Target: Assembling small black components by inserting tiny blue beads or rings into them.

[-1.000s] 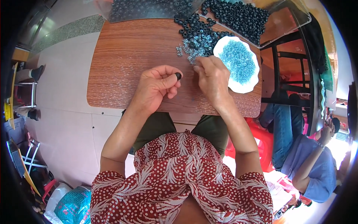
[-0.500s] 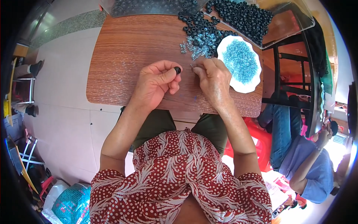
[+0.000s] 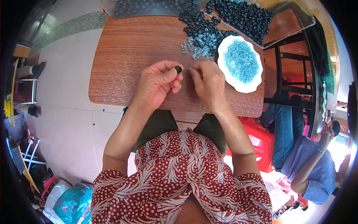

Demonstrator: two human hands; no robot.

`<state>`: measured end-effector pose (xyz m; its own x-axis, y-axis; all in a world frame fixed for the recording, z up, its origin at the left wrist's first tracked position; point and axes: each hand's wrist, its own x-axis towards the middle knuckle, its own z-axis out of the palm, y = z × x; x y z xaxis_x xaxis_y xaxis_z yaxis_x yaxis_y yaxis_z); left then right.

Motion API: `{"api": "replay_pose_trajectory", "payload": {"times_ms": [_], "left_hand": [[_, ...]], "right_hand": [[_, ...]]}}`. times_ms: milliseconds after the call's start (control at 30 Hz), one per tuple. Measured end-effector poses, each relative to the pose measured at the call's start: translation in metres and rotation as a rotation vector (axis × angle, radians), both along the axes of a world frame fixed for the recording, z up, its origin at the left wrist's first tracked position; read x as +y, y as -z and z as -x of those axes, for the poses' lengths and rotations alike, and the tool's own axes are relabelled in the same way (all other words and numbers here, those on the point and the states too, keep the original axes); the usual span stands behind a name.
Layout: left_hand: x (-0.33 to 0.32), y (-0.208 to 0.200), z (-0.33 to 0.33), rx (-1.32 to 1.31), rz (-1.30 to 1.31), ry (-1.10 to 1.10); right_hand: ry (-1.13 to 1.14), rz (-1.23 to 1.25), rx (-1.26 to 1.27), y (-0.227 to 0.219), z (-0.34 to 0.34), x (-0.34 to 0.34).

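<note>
Over the wooden table, my left hand [image 3: 158,80] pinches a small black bead-like piece [image 3: 178,70] between thumb and index finger; an opening shows in its end. The other left fingers curl loosely below. Facing it, a short gap away, my right hand [image 3: 209,80] has thumb and index finger closed on a tiny pale, shiny piece [image 3: 191,68], too small to tell its kind. Just beyond the right hand lies a loose heap of small clear, shiny pieces [image 3: 201,44]. Beside that hand, a white scalloped dish [image 3: 257,80] holds many tiny clear bluish pieces [image 3: 242,61].
Similar black pieces [image 3: 199,24] spill across the table's far side. Two clear plastic trays hold more: one tray [image 3: 287,31] at far right, another tray [image 3: 149,11] at far left. A black metal frame [image 3: 294,78] stands right of the table. A person in blue [image 3: 315,173] sits at right.
My right hand has shifted slightly left and away from the clear heap, its fingertips nearer the black piece. My left hand keeps its pinch almost unmoved.
</note>
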<state>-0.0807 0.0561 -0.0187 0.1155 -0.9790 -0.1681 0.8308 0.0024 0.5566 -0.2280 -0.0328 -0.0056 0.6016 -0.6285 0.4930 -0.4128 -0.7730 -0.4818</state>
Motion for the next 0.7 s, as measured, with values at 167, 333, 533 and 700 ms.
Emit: {"api": "replay_pose_trajectory", "payload": {"times_ms": [167, 333, 533, 700], "left_hand": [[0.003, -0.003, 0.005, -0.059, -0.051, 0.016], [-0.002, -0.006, 0.016, 0.060, -0.043, 0.061], [-0.005, -0.011, 0.024, -0.036, -0.062, 0.042], [-0.005, -0.007, 0.032, -0.049, -0.058, 0.050]], "right_hand": [[0.000, -0.373, -0.153, -0.029, 0.010, 0.015], [-0.090, -0.407, -0.243, -0.050, 0.013, 0.025], [-0.100, -0.279, -0.143, -0.051, 0.014, 0.020], [-0.122, -0.264, -0.128, -0.054, 0.019, 0.020]]}}
